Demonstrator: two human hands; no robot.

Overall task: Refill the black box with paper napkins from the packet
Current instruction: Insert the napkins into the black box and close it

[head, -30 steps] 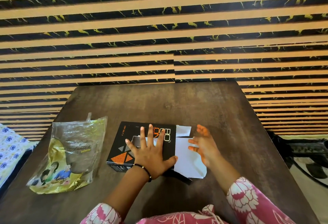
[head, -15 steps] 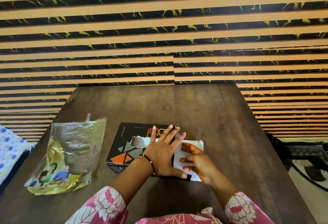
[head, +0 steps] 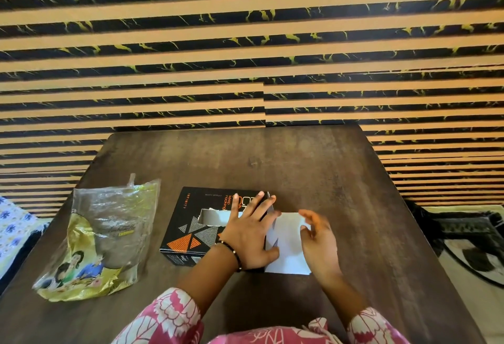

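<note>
The black box (head: 188, 237), printed with orange and grey triangles, lies flat on the table. A torn slot in its top shows white napkin paper (head: 215, 217). My left hand (head: 251, 232) rests flat on the right part of the box top, fingers spread. The box's white end flap (head: 286, 245) is folded out to the right, flat on the table. My right hand (head: 319, 242) is at the flap's right edge, fingers curled on it and blurred. The napkin packet (head: 109, 234), clear and yellow plastic, lies to the left of the box and looks mostly flat.
The dark wooden table (head: 272, 166) reaches back to a striped black and tan wall (head: 245, 71). A blue-flowered cloth (head: 13, 223) lies off the table's left edge. Dark furniture (head: 463, 229) stands on the floor to the right.
My left hand slid right across the box top to its right end. The white flap went from angled to folded out flat, and my right hand shifted to its right edge.
</note>
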